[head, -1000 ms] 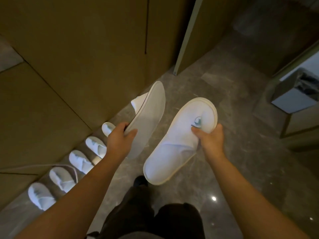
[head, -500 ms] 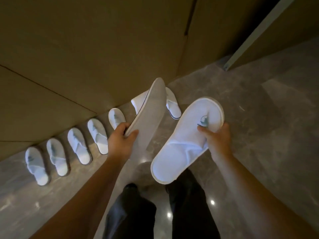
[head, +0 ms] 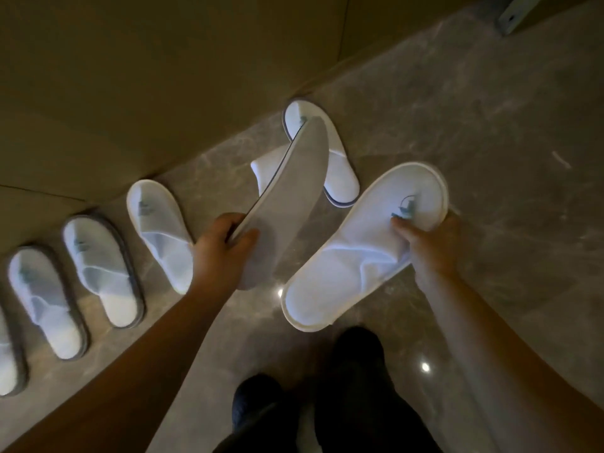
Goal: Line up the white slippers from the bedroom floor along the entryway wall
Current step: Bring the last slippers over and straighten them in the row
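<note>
My left hand point(head: 222, 248) grips a white slipper point(head: 287, 197) by its heel end, turned on edge so its grey sole faces me. My right hand point(head: 428, 243) pinches a second white slipper point(head: 356, 253) at its logo end, top side up, toe toward me. Both are held above the floor. Several white slippers stand in a row along the beige wall point(head: 147, 76): one point(head: 161, 230) just left of my left hand, another point(head: 101, 269) beside it, a third point(head: 44, 299) further left. One more slipper point(head: 340, 171) lies by the wall, partly hidden behind the held one.
The floor point(head: 490, 142) is glossy grey marble with light spots. My dark trouser legs and shoes point(head: 353, 387) show at the bottom centre. A metal door frame foot point(head: 513, 14) stands at the top right. Open floor lies to the right.
The view has tilted down and drawn closer to the wall and row. Both hands still hold their slippers, now lower and nearer the floor by the gap in the row.
</note>
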Demonstrator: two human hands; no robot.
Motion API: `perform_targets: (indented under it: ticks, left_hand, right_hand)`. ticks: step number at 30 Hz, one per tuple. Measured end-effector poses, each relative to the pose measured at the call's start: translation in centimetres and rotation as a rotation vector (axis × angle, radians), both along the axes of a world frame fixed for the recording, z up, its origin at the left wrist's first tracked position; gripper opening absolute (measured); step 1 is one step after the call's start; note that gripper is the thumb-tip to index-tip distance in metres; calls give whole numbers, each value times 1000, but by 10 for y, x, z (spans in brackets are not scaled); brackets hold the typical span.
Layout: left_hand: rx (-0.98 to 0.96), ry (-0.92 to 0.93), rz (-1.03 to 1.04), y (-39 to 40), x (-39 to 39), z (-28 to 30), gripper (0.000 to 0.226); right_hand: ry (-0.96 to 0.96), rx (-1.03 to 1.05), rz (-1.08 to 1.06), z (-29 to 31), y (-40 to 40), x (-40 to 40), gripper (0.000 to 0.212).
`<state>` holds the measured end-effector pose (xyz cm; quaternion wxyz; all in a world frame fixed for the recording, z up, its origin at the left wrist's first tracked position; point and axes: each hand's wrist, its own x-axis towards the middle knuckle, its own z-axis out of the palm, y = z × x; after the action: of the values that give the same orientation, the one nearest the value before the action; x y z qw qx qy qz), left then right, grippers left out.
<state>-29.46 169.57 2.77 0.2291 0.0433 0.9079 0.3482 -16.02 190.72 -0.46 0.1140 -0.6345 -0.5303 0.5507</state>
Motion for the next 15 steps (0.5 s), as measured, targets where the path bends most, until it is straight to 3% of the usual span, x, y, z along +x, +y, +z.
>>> perform_targets:
  ticks: [7,15]
  left_hand:
    - [115,92,-67,6,-14,-132,13]
    - [79,220,-136,-15,-11,-150,17]
  right_hand:
    - [-28,35,-41,-150,-4,-3,70]
    - [-12,44,105,-171,-22,-7,72]
